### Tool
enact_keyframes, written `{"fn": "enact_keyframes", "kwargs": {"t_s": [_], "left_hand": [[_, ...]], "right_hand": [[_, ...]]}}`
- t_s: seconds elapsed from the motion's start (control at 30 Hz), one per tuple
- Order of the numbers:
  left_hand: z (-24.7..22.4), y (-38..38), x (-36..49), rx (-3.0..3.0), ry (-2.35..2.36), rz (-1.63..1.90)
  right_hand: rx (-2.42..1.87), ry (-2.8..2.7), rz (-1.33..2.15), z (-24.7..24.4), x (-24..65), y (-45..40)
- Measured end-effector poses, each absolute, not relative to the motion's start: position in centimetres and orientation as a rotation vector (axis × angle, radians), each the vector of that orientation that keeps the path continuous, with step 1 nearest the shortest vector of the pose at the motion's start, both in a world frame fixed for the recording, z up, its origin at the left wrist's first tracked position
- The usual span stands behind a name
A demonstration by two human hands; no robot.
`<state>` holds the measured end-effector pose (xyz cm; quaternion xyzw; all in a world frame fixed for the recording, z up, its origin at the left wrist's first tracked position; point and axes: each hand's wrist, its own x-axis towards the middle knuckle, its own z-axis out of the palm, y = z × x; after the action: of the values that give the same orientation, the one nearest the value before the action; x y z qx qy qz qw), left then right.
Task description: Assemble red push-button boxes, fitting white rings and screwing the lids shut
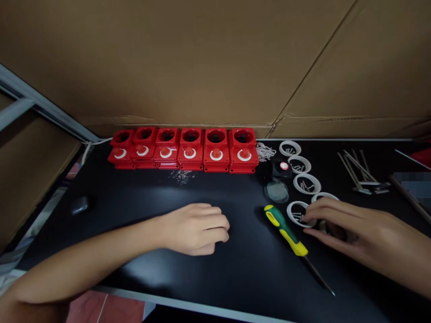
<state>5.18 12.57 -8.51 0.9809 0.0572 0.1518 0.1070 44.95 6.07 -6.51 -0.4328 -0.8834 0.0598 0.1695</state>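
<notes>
My left hand (198, 229) rests palm down above the black table, its fingers curled in. Whatever may be inside that hand is hidden. Over on the right, my right hand (357, 231) reaches to a white ring (290, 219) with several small screws (296, 217) inside it. Its thumb and fingers are apart, with the fingertips at the ring's right edge. Part of another white ring (323, 196) shows behind the fingers. A screwdriver (286, 231) with a yellow and green handle lies just left of the right hand, its tip toward me.
Several red housings (215, 154) stand in a row along the cardboard wall (188, 67), beside pale debris (182, 176). More white rings (307, 184), a clear disc (276, 191), a black part (282, 168), white cord (265, 152) and long bolts (358, 168) lie right. A dark mouse-shaped object (79, 205) sits left.
</notes>
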Motion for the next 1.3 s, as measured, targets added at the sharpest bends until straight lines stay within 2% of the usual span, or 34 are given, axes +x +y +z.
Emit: {"fn": "enact_keyframes", "kwargs": {"t_s": [0.07,0.1,0.13,0.2,0.27,0.33,0.4,0.57,0.9,1.3], "left_hand": [[-6.0,14.4,3.1,3.080,0.070,0.497],[-4.5,15.4,1.6,3.167,0.176,0.537],[-3.1,16.4,0.0,3.209,0.416,0.630],[-0.7,18.1,-3.3,2.998,1.264,0.752],[0.2,19.2,-6.3,2.725,1.760,0.555],[-0.5,19.5,-8.7,2.579,1.968,0.348],[-2.2,19.3,-10.2,2.482,2.022,0.215],[-4.7,18.2,-11.5,2.454,1.980,0.198],[-3.7,18.9,-10.9,2.334,2.138,-0.019],[-1.8,16.5,-9.3,2.104,2.366,-0.084]], "right_hand": [[-1.231,-2.477,0.090,-6.0,44.5,6.2],[-1.225,-2.452,0.047,-5.7,44.3,6.2],[-1.222,-2.427,0.012,-5.5,44.2,6.2],[-1.231,-2.386,0.000,-5.4,44.1,5.9],[-1.277,-2.350,0.037,-5.4,44.2,5.3],[-1.341,-2.307,0.055,-5.6,44.1,4.8],[-1.372,-2.273,0.038,-5.5,43.8,4.5],[-1.346,-2.268,0.051,-4.7,42.5,4.6],[-1.312,-2.337,-0.073,-3.7,41.9,5.2],[-1.403,-2.325,0.092,-5.6,42.8,4.9]]}}
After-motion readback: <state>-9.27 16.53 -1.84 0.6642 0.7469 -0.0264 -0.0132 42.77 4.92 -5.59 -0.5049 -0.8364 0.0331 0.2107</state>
